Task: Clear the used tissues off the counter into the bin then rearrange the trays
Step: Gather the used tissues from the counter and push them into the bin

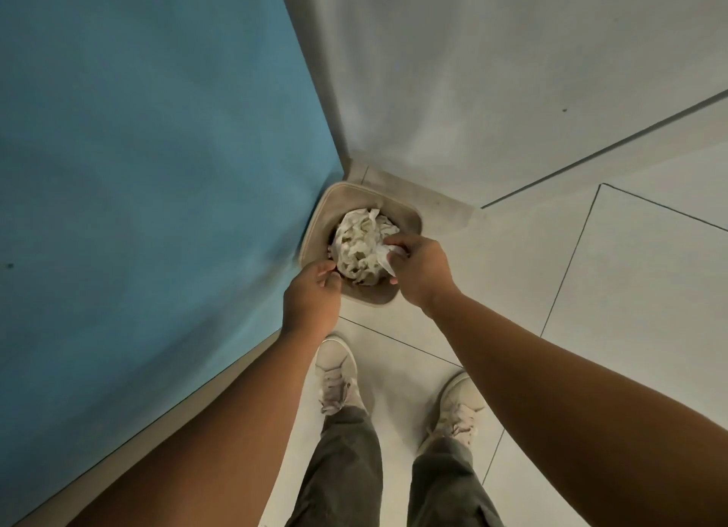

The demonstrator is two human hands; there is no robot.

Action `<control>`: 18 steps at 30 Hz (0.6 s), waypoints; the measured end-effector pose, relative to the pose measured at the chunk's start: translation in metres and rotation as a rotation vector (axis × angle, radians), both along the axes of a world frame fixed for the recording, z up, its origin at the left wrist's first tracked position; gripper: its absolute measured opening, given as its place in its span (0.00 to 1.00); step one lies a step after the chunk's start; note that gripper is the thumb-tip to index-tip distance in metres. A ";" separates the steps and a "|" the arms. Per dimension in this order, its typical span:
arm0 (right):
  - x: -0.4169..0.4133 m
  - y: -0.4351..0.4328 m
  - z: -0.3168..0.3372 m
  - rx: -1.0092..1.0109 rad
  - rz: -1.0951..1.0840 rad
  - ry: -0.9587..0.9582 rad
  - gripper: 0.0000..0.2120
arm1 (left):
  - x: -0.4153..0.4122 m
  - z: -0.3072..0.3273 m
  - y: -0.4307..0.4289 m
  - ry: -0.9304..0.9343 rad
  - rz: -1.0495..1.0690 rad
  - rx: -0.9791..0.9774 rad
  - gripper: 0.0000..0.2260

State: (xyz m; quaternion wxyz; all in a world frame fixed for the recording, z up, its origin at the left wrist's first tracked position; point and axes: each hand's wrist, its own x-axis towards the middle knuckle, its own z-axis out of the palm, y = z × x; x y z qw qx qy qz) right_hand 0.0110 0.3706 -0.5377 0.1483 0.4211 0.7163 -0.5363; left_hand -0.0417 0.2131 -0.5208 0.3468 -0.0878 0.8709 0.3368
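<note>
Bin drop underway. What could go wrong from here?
1. The bin is heaped to its opening with tissues; the tissue pinched in the right hand may not stay in and could slide onto the floor.
2. Pressing it down might push other tissues out past the left hand at the rim.

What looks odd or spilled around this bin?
The beige square bin is crammed: crumpled white tissues fill its opening to the rim, where the right hand grips another. No spill on the pale tiled floor.
</note>
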 end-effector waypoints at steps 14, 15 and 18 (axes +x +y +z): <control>0.011 0.016 -0.004 0.066 0.199 -0.099 0.20 | -0.001 0.027 0.000 0.046 -0.047 -0.001 0.13; 0.017 0.017 0.013 0.091 0.226 -0.096 0.21 | 0.000 0.037 0.003 0.054 -0.074 0.005 0.13; 0.031 0.021 0.067 0.138 0.248 -0.067 0.23 | 0.004 0.076 0.011 0.094 -0.171 0.031 0.14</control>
